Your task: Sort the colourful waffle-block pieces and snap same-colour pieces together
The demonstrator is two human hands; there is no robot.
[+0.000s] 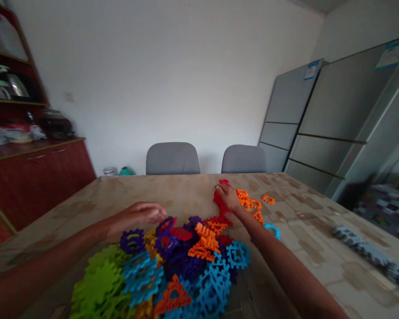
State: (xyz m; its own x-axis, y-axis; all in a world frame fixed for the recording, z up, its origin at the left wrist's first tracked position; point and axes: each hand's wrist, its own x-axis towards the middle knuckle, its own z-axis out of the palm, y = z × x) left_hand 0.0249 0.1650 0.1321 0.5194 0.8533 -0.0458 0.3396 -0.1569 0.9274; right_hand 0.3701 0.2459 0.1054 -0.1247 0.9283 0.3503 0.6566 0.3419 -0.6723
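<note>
Behind everything is a big white wall [186, 79], far past the left hand [150, 212] and the right hand [228, 198]. Under both hands is a wide tan table [302, 221] with brown patches. Tall silver doors [335, 110] stand far to the right of the right hand. Far to the left of the left hand is a dark red cupboard [36, 170]. Two grey chairs [173, 158] are past the hands, at the back of the table. A big pile of bumpy toy pieces [186, 261], green, blue, purple and orange, sits on the near side of both hands. The right hand is on some red pieces [223, 207], its fingers bent; I can't tell if it pinches one. Orange pieces [242, 198] lie just right of it. The left hand, loosely curled, is close to purple pieces [164, 227]; I can't see if it has anything.
</note>
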